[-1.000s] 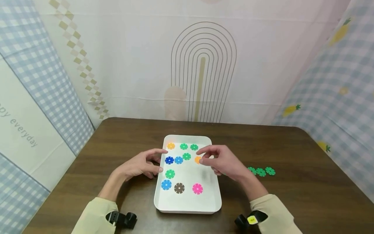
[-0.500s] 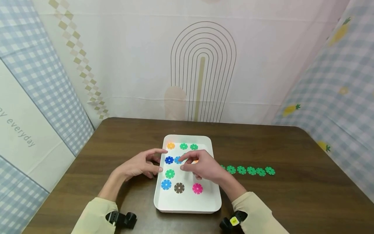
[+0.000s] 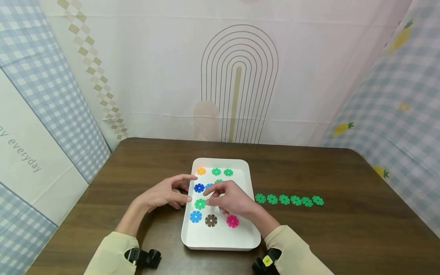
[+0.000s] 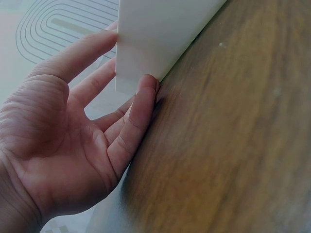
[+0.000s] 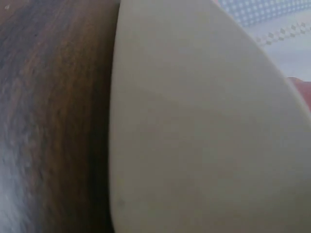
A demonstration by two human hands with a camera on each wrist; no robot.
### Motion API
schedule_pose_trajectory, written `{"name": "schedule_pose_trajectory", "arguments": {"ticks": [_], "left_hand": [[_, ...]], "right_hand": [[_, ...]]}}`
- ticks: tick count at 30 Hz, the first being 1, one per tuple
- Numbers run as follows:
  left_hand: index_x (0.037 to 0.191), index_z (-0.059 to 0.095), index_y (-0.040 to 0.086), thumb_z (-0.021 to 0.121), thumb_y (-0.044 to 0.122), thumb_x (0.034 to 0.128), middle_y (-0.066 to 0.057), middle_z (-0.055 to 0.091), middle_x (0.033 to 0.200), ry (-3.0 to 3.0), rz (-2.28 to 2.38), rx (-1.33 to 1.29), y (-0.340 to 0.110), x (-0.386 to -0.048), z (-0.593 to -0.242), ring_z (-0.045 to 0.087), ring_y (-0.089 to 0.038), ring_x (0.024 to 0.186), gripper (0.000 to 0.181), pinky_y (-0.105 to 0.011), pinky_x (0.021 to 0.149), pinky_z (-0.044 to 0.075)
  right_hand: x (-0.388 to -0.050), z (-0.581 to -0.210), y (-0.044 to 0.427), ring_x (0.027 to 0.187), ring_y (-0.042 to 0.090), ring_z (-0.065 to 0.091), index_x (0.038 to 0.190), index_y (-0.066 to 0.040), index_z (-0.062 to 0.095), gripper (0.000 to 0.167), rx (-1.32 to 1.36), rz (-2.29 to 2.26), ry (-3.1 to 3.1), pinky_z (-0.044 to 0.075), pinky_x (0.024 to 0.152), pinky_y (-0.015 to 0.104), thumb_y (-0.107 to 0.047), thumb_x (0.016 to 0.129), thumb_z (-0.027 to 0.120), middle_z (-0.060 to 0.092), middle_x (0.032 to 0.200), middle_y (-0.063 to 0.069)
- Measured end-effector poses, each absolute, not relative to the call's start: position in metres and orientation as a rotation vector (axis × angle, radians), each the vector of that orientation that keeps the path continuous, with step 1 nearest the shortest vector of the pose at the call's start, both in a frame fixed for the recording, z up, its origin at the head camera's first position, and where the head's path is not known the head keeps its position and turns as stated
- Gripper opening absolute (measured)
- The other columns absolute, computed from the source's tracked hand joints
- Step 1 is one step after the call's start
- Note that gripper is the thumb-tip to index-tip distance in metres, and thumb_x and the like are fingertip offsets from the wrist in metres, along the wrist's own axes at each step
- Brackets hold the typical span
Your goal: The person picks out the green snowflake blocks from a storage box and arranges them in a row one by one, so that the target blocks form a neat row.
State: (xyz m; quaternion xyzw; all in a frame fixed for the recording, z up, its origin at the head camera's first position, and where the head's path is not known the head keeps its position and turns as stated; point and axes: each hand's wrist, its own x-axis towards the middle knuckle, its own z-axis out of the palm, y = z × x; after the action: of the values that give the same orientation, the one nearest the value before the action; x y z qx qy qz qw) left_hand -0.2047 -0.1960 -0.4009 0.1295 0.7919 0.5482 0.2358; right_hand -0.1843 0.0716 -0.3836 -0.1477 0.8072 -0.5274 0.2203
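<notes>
A white tray holds several flower-shaped notched plastic discs. My left hand rests at the tray's left side, fingertips and thumb touching its rim and wall; the left wrist view shows the lower fingers loosely bent against the wall near the table. Over the tray hovers my right hand, thumb and forefinger apart beside a green disc, with nothing seen between them. It partly covers a light blue disc and another green disc. The right wrist view shows mostly tray wall.
Several green discs lie in a row on the brown table right of the tray. Also in the tray are a dark blue disc, a brown disc, a pink disc and an orange disc.
My right hand has moved left and slightly toward me across the tray, uncovering more of the green row and covering the right-hand orange disc. My left hand stays in place.
</notes>
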Motion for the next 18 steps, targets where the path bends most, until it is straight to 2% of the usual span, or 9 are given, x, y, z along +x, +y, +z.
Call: {"name": "schedule_pose_trajectory", "arguments": {"ticks": [13, 18], "left_hand": [[0.155, 0.050, 0.017, 0.081, 0.021, 0.0935, -0.018, 0.060, 0.122, 2.159, 1.511, 0.370, -0.196, -0.205, -0.401, 0.067, -0.024, 0.089, 0.070, -0.040, 0.075, 0.061], [0.155, 0.050, 0.017, 0.081, 0.022, 0.0939, -0.019, 0.060, 0.122, 2.166, 1.505, 0.365, -0.197, -0.204, -0.402, 0.067, -0.025, 0.090, 0.069, -0.040, 0.076, 0.062]], "right_hand": [[-0.188, -0.388, 0.060, 0.046, 0.015, 0.039, 0.112, -0.013, 0.079, 0.019, -0.326, -1.385, 2.331, 0.036, 0.044, 0.023, -0.016, 0.093, 0.081, 0.059, 0.082, 0.005], [-0.190, -0.388, 0.056, 0.052, 0.017, 0.044, 0.110, -0.015, 0.080, 0.017, -0.293, -1.336, 2.374, 0.037, 0.046, 0.024, -0.015, 0.092, 0.082, 0.059, 0.080, 0.005]]}}
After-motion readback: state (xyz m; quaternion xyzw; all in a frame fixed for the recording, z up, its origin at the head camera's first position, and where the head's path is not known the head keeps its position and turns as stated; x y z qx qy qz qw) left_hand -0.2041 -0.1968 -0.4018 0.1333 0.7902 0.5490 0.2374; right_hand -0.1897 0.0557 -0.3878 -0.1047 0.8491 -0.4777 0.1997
